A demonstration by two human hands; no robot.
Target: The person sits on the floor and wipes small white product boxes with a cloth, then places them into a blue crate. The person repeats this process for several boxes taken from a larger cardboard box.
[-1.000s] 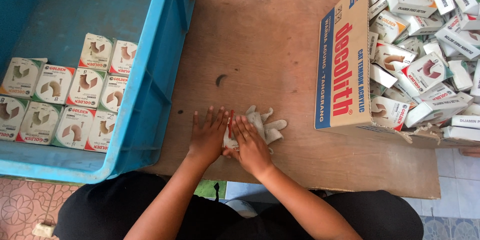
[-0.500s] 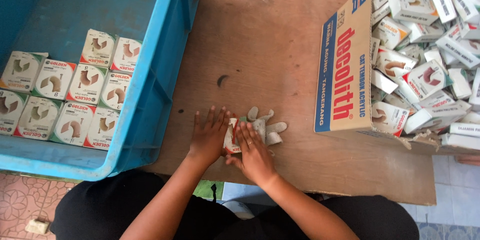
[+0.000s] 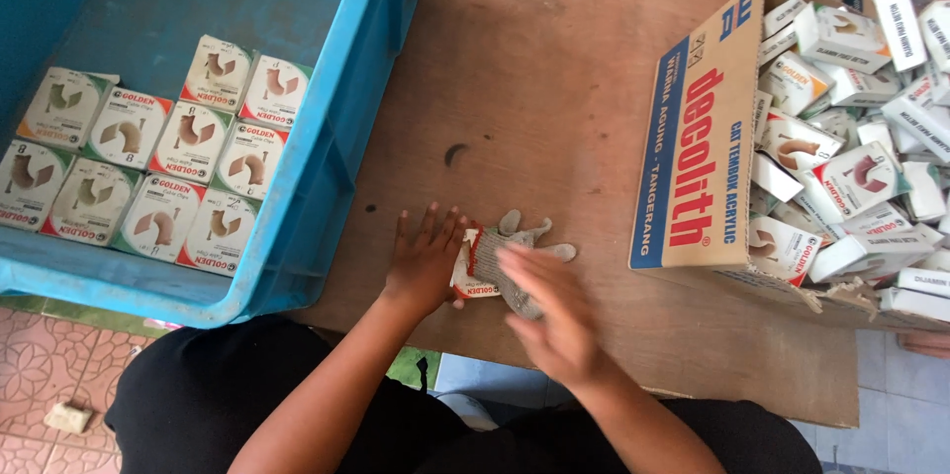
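A grey knitted work glove (image 3: 515, 254) lies flat on the brown wooden table (image 3: 554, 88) near its front edge. My left hand (image 3: 424, 258) rests flat beside it with fingers spread, pressing the glove's cuff end. My right hand (image 3: 554, 311) hovers blurred over the glove's near side, fingers apart, holding nothing that I can see. Both hands lie between the blue crate and the cardboard box.
A blue plastic crate (image 3: 327, 167) on the left holds several small white boxes (image 3: 188, 142) laid in rows. On the right an open cardboard box (image 3: 698, 152) lies full of several similar small white boxes (image 3: 851, 177) heaped loosely. Tiled floor shows below the table edge.
My right hand has lifted off the glove and drawn back toward me. My left hand stays flat on the glove's left end.
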